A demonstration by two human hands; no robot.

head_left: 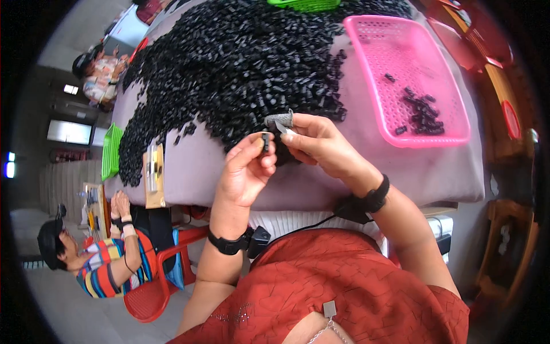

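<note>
My left hand (247,169) pinches a small black plastic part (266,141) between thumb and forefinger. My right hand (322,144) meets it from the right, holding a small blade-like tool (285,127); a grey fabric guard (279,118) covers one fingertip. Both hands hover over the near edge of a huge heap of small black parts (240,63) on the grey-covered table (355,183). Each wrist wears a black band with a small device.
A pink perforated basket (372,74) at the right holds several black parts (423,110). Green baskets sit at the far edge (306,4) and left edge (111,150). A seated person in a striped shirt (109,266) works at left on a red chair; another person (100,71) sits farther back.
</note>
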